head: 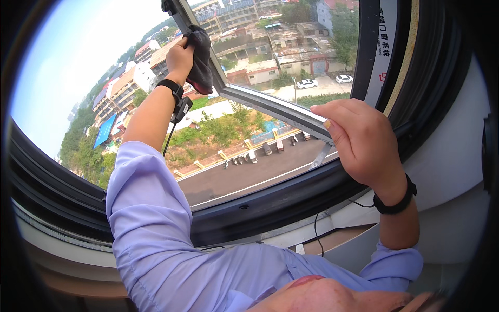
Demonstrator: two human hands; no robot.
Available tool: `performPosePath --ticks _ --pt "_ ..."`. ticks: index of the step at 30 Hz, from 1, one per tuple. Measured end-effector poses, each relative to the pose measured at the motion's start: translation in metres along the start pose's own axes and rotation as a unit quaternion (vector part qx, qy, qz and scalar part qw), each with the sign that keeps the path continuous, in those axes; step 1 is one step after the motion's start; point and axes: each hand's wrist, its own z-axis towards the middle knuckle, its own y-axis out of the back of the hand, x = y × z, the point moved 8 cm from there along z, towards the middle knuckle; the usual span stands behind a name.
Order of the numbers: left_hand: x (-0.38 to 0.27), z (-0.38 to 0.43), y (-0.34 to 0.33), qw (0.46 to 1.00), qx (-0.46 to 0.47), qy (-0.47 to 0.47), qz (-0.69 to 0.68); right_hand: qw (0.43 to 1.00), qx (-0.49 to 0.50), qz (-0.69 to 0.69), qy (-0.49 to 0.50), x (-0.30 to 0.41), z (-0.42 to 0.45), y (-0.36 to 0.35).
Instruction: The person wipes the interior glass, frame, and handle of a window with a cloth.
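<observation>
My left hand [180,58] reaches out through the window opening and grips a dark grey cloth [200,58], which lies against the outer upright of the open window sash. My right hand [360,136] rests on the bottom rail [273,107] of that sash, its thumb and fingers around the rail's edge near the hinge side. The sash's glass pane [288,46] stands swung outward. A metal stay arm [322,155] joins the sash to the lower frame. Both wrists wear black straps; the left one carries a small device [182,110] with a cable.
The dark window frame [273,206] curves below my arms, with the sill [343,214] and thin black cables on the inner side. A frame strip [384,46] bearing writing stands at the right. Far below outside lie a road [241,175], parked vehicles and buildings.
</observation>
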Motion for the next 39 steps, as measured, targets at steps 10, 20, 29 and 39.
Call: performPosePath --ticks 10,20,29,39 --pt "-0.062 0.060 0.028 0.962 -0.096 -0.125 0.224 0.999 -0.034 0.011 0.015 -0.001 -0.003 0.002" --pt "-0.016 -0.060 -0.063 0.996 -0.009 -0.085 0.041 1.000 -0.004 0.021 0.014 -0.002 -0.003 0.000" --pt "0.081 -0.157 -0.152 0.932 0.299 -0.011 0.203 0.998 -0.034 0.029 0.036 0.013 0.001 0.003" --pt "-0.110 -0.251 -0.124 0.910 0.386 -0.129 -0.083 0.999 0.026 0.009 -0.039 0.001 0.002 -0.006"
